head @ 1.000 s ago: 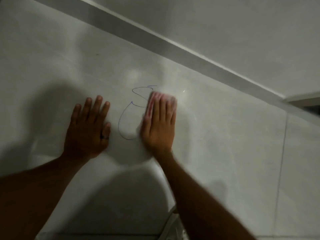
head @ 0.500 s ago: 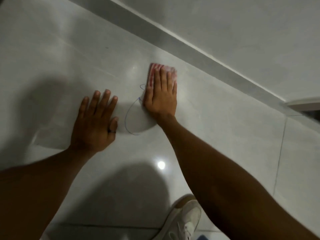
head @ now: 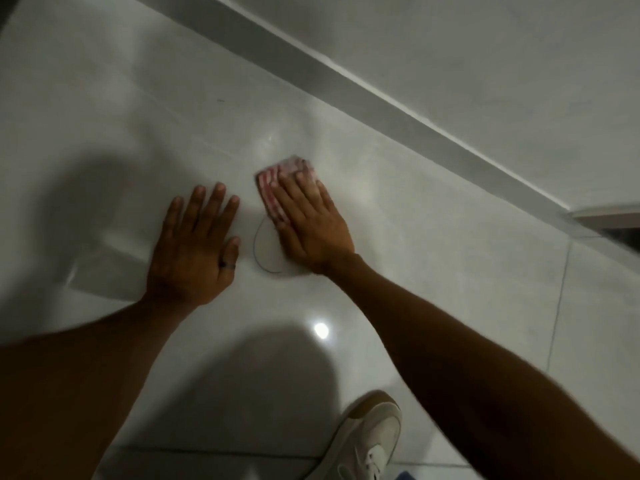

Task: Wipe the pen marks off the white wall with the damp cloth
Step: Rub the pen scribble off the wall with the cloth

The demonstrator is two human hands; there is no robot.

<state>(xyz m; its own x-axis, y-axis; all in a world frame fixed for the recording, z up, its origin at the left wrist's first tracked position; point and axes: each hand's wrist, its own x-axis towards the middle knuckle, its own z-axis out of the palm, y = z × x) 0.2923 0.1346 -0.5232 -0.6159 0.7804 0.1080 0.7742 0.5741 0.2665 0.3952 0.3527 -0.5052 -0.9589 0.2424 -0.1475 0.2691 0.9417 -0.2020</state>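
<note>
While the left hand (head: pixel 194 247) lay spread flat at mid-frame, seemingly as a brace, the right hand (head: pixel 311 230) pressed the cloth (head: pixel 273 188) flat, fingers extended, beside the pen mark (head: pixel 258 252), likely for firm scrubbing.

No readable text, label, brand or number shows anywhere; the curved pen mark (head: pixel 258 249) on the white surface (head: pixel 433 244) forms no legible character.

Cloth (head: pixel 277 192) under R hand (head: pixel 313 230), pen mark (head: pixel 258 252) btwn hands
</note>
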